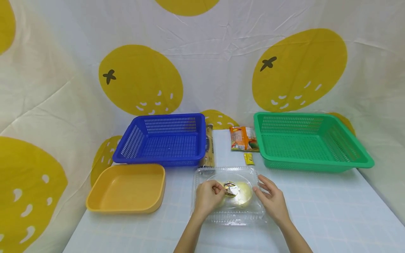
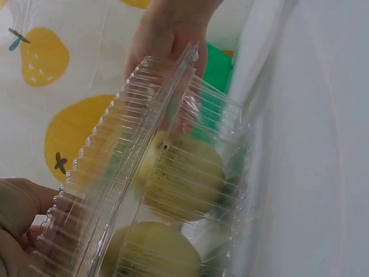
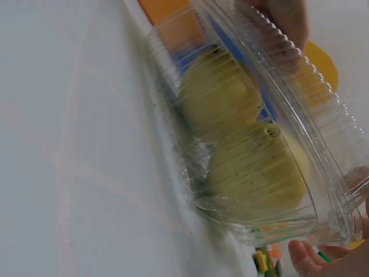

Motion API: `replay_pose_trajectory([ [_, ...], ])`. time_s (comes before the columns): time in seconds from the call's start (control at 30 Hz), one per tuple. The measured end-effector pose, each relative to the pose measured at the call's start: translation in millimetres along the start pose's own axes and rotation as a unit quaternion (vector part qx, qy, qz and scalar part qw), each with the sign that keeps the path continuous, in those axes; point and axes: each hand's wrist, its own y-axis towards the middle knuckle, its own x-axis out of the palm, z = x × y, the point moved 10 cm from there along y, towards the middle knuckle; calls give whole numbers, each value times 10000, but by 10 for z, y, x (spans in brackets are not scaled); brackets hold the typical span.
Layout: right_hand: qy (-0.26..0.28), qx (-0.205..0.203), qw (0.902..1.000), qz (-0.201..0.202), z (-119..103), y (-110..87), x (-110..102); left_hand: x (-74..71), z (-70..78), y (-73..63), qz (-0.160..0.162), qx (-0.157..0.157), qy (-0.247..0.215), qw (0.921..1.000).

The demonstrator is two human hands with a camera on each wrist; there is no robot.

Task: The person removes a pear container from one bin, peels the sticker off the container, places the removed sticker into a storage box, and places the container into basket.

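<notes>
A clear plastic clamshell container (image 1: 234,218) with a ribbed edge stands on the table, its lid down. Inside, pale yellow-green round fruits (image 2: 180,176) show through the plastic. On the lid is a dark oval sticker (image 1: 232,189) with a glossy, light-catching face. My left hand (image 1: 209,196) lies over the lid's left half, thumb and forefinger pinching at the sticker's left edge. At the container's right edge, my right hand (image 1: 273,200) rests its extended fingers and thumb against the plastic.
Behind stand a blue basket (image 1: 172,163) and a green basket (image 1: 316,163), with an orange tray (image 1: 126,207) at the left. Between the baskets lie a long tan packet (image 1: 209,147), an orange packet (image 1: 242,138) and a small yellow sachet (image 1: 249,159). A fruit-print cloth (image 1: 221,80) hangs behind.
</notes>
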Motion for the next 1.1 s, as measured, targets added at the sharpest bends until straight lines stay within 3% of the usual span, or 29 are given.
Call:
replay_pose_trajectory([
  [0.27,15,298,9995,-34,74,-7,7,12,-25,-21,96,207,-503,9985],
  [0.5,143,167,9998,12,62,-17,1,10,34,-36,208,576,-828,9947],
  [0.63,302,122,9995,24,54,-11,10,8,44,-36,153,623,-1143,9914],
  [0.77,349,171,9992,8,61,-16,13,-88,229,-68,41,487,-1401,9889],
  [0.87,359,196,9992,-8,63,-15,13,-163,385,-94,-20,569,-1564,9860],
  [0.97,364,198,9991,-11,63,-11,11,-163,379,-96,-44,785,-1957,9775],
  [1.1,403,211,9990,11,72,-10,6,-140,181,-73,26,702,-2561,9641],
])
